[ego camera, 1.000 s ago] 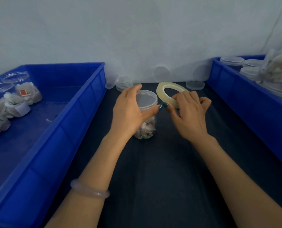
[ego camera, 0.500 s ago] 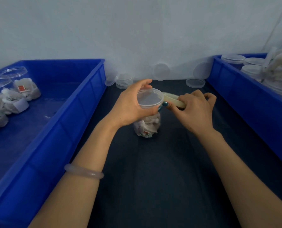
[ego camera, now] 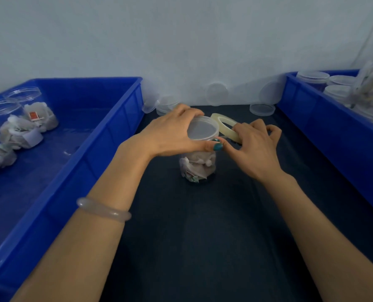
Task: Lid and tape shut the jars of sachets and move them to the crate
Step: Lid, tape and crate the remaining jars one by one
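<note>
A clear jar of sachets (ego camera: 198,168) stands upright on the dark table, with a clear lid (ego camera: 202,129) on top. My left hand (ego camera: 170,134) grips the lidded top of the jar, thumb at the front. My right hand (ego camera: 255,147) holds a pale roll of tape (ego camera: 224,125) right beside the lid, thumb tip near the lid's edge. The big blue crate (ego camera: 107,136) on the left holds several lidded jars of sachets (ego camera: 26,125).
Another blue crate (ego camera: 325,123) on the right holds stacked jars and lids (ego camera: 333,83). Loose clear lids (ego camera: 262,109) lie and lean along the white wall behind the jar. Dark table surface (ego camera: 203,236) stretches toward me between my forearms.
The tape roll has tilted from flat-facing to edge-on and come up against the lid. My left hand's grip shifted up onto the lid rim. The view has moved slightly.
</note>
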The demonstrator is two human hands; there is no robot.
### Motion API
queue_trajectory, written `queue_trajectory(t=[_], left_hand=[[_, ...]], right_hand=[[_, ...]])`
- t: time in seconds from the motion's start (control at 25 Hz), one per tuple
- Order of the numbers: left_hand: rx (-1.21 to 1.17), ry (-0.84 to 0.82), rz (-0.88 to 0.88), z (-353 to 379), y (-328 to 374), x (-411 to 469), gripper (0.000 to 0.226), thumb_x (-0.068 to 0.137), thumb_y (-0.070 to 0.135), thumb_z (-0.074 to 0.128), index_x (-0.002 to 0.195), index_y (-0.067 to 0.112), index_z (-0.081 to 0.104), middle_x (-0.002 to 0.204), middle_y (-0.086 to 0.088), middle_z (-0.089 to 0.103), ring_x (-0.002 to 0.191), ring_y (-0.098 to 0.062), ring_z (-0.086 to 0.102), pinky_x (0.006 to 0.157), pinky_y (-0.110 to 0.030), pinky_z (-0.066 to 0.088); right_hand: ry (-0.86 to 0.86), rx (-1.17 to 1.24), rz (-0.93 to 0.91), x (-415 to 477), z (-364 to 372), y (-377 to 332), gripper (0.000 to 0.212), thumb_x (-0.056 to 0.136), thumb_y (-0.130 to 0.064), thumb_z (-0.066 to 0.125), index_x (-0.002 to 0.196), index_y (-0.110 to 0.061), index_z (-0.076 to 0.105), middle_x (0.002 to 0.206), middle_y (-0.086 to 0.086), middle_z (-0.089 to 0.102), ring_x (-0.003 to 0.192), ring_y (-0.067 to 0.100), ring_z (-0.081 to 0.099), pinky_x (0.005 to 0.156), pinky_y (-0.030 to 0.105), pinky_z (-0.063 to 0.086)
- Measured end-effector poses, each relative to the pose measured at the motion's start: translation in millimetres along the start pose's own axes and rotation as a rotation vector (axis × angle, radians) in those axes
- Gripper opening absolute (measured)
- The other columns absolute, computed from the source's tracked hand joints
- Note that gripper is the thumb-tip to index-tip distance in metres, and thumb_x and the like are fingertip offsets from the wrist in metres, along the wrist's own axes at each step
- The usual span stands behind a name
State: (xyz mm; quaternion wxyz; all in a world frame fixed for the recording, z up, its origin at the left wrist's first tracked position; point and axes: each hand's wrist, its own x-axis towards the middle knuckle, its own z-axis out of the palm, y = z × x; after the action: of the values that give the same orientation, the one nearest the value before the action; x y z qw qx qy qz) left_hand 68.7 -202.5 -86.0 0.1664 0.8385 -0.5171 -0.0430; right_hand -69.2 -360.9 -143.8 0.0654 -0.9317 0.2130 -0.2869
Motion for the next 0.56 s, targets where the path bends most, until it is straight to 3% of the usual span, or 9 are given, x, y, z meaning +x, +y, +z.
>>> queue_trajectory(t=[0.08,0.16,0.24,0.28,0.44,0.56], left_hand=[[0.198,0.052,-0.108,5,9,-1,0.116,0.056,0.103,0.026,0.146,0.03,0.035,0.146,0.001,0.039,0.124,-0.02,0.05,0.083,-0.036,0.037],[0.225,0.107,-0.122,10,15,-1,0.114,0.056,0.102,0.027,0.144,0.03,0.038,0.144,0.001,0.043,0.121,-0.022,0.054,0.079,-0.035,0.037],[0.203,0.125,-0.094,10,16,1,0.113,0.055,0.101,0.031,0.144,0.032,0.039,0.142,0.004,0.046,0.122,-0.02,0.053,0.08,-0.034,0.037],[0.19,0.117,-0.083,8,15,1,0.115,0.053,0.101,0.032,0.145,0.032,0.039,0.143,0.005,0.046,0.123,-0.018,0.053,0.081,-0.034,0.037],[0.114,0.135,-0.1,6,9,-3,0.109,0.059,0.096,0.047,0.143,0.028,0.041,0.141,0.008,0.051,0.12,-0.015,0.054,0.084,-0.031,0.041],[0.067,0.158,-0.091,7,6,-5,0.092,0.068,0.084,0.058,0.14,0.029,0.043,0.137,0.011,0.054,0.114,-0.011,0.055,0.083,-0.03,0.043]], right_hand=[[-0.004,-0.011,-0.022,1,-1,0,0.064,0.081,-0.076,0.015,0.076,-0.022,0.048,0.07,-0.01,0.042,0.08,0.015,0.04,0.08,0.036,0.022],[-0.026,0.029,-0.04,1,-1,2,0.057,0.084,-0.074,0.022,0.076,-0.022,0.044,0.068,-0.008,0.045,0.067,0.016,0.044,0.072,0.034,0.032],[-0.085,0.077,-0.07,1,-2,7,0.052,0.091,-0.069,0.032,0.082,-0.019,0.046,0.069,-0.006,0.048,0.061,0.015,0.046,0.056,0.031,0.028],[-0.111,0.092,-0.103,1,-3,9,0.051,0.095,-0.066,0.033,0.086,-0.018,0.048,0.07,-0.006,0.048,0.062,0.016,0.046,0.056,0.03,0.026],[-0.086,0.121,-0.198,-1,-10,15,0.04,0.104,-0.048,0.026,0.089,-0.019,0.049,0.08,-0.008,0.051,0.071,0.015,0.047,0.082,0.035,0.032],[-0.027,0.078,-0.175,-1,-11,13,0.04,0.101,-0.046,0.029,0.088,-0.019,0.055,0.084,-0.007,0.054,0.073,0.016,0.048,0.084,0.033,0.029]])
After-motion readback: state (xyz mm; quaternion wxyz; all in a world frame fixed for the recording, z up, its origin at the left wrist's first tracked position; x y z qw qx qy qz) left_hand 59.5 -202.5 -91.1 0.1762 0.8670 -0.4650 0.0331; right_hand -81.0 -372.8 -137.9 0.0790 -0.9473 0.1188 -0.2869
